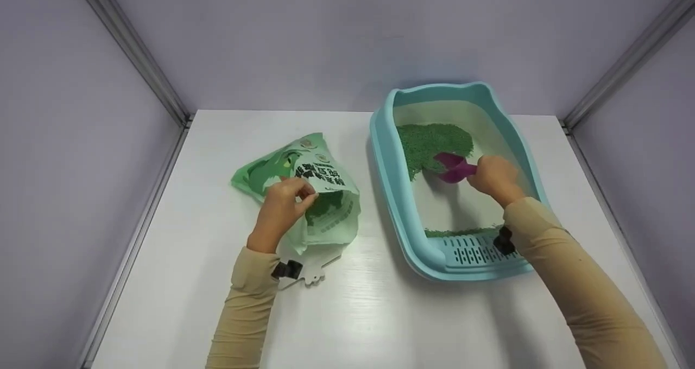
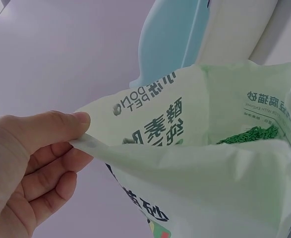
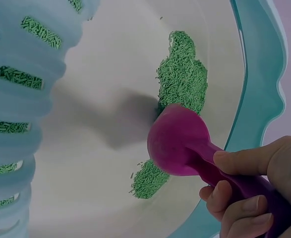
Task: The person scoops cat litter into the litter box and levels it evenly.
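Note:
My left hand (image 1: 283,206) pinches the rim of a green and white cat litter bag (image 1: 326,176) between thumb and fingers. The bag lies on its side with its mouth gaping toward me; green pellets (image 2: 252,134) show inside it in the left wrist view. My right hand (image 1: 495,178) grips the handle of a purple scoop (image 1: 455,169) inside a light blue litter box (image 1: 388,176). The scoop's bowl is at the near edge of a heap of green litter (image 1: 434,141). In the right wrist view, the scoop's underside (image 3: 177,139) hides its contents.
The box's near end has a slotted step (image 1: 472,252), with a thin line of pellets along it. A flat white piece with a scalloped edge (image 1: 313,275) lies partly under the bag. Pale walls (image 1: 304,43) enclose the white table (image 1: 358,315) at the back and sides.

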Tool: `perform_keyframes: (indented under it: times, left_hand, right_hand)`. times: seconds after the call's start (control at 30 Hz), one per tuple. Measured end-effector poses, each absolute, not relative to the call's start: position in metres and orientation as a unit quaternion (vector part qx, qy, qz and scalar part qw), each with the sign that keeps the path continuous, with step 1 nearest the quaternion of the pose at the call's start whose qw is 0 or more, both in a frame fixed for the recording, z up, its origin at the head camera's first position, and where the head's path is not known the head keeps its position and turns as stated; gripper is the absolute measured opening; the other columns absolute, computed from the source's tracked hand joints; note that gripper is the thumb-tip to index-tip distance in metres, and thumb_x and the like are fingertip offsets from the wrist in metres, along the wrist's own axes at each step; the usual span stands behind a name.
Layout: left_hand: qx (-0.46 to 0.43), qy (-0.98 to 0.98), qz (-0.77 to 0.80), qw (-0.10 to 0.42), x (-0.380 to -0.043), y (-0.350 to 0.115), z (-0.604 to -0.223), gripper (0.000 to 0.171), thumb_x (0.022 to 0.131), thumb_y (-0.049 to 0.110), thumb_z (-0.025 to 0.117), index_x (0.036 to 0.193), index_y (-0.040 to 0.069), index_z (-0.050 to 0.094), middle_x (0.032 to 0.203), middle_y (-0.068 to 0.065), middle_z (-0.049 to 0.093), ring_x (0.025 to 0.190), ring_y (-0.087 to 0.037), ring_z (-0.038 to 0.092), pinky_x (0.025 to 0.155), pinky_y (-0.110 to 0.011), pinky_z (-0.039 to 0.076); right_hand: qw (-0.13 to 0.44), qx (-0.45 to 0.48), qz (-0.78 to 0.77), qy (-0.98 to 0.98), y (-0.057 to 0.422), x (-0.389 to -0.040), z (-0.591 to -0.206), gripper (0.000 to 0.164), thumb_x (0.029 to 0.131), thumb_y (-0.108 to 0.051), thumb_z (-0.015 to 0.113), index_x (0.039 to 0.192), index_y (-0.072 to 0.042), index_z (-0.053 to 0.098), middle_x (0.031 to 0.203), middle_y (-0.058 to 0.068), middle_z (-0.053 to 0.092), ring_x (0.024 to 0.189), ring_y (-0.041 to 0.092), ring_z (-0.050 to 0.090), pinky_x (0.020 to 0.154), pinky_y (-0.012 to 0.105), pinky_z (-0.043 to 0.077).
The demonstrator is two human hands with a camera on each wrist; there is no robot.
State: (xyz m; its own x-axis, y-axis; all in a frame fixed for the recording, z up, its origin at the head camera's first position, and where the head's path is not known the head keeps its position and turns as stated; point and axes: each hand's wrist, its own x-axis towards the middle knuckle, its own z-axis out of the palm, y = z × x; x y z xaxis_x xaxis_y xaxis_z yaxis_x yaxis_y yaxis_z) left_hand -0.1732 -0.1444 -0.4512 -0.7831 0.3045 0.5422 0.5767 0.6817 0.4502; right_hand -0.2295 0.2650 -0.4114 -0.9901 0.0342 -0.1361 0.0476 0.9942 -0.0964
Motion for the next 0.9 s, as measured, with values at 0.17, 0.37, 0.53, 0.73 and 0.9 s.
perform_keyframes:
  times: [0.17, 0.37, 0.53, 0.73, 0.9]
  left_hand:
    - [-0.244, -0.892, -0.314, 0.214, -0.173, -0.146, -0.451, 0.009, 0.082, 0.007, 0.074, 0.079, 0.004, 0.066, 0.075, -0.011, 0.068, 0.069, -0.021, 0.067, 0.065, -0.033, 0.056]
    - [-0.244, -0.891, -0.315, 0.217, -0.174, -0.146, -0.452, 0.009, 0.082, 0.007, 0.074, 0.079, 0.004, 0.066, 0.074, -0.011, 0.068, 0.069, -0.020, 0.066, 0.065, -0.033, 0.056]
    - [-0.243, -0.892, -0.310, 0.222, -0.174, -0.146, -0.452, 0.009, 0.082, 0.007, 0.074, 0.078, 0.004, 0.066, 0.074, -0.011, 0.068, 0.068, -0.020, 0.066, 0.063, -0.032, 0.056]
    - [-0.243, -0.891, -0.311, 0.222, -0.174, -0.146, -0.453, 0.009, 0.082, 0.007, 0.074, 0.079, 0.003, 0.067, 0.074, -0.011, 0.068, 0.068, -0.021, 0.066, 0.062, -0.032, 0.055]
    - [-0.244, -0.891, -0.313, 0.222, -0.173, -0.145, -0.453, 0.009, 0.083, 0.008, 0.074, 0.080, 0.004, 0.066, 0.075, -0.011, 0.068, 0.069, -0.021, 0.065, 0.063, -0.032, 0.055]
  right_hand:
    - [0.075, 0.006, -0.053, 0.996, 0.261, -0.223, -0.411, 0.025, 0.085, -0.023, 0.062, 0.076, 0.000, 0.056, 0.066, 0.009, 0.049, 0.062, 0.022, 0.040, 0.047, 0.033, 0.032]
    - [0.080, -0.012, -0.066, 0.995, 0.259, -0.215, -0.410, 0.025, 0.085, -0.021, 0.064, 0.081, 0.003, 0.062, 0.069, 0.012, 0.056, 0.061, 0.022, 0.043, 0.048, 0.031, 0.033]
    - [0.083, -0.010, -0.074, 0.994, 0.265, -0.213, -0.407, 0.023, 0.084, -0.020, 0.064, 0.077, 0.001, 0.060, 0.065, 0.008, 0.052, 0.060, 0.021, 0.041, 0.046, 0.030, 0.031]
    - [0.074, 0.007, -0.073, 0.995, 0.275, -0.218, -0.403, 0.023, 0.082, -0.020, 0.064, 0.078, 0.002, 0.061, 0.067, 0.011, 0.054, 0.062, 0.023, 0.042, 0.047, 0.032, 0.032]
    - [0.044, 0.015, -0.064, 0.997, 0.277, -0.224, -0.406, 0.021, 0.081, -0.017, 0.062, 0.078, 0.004, 0.060, 0.069, 0.017, 0.056, 0.062, 0.026, 0.045, 0.046, 0.038, 0.036]
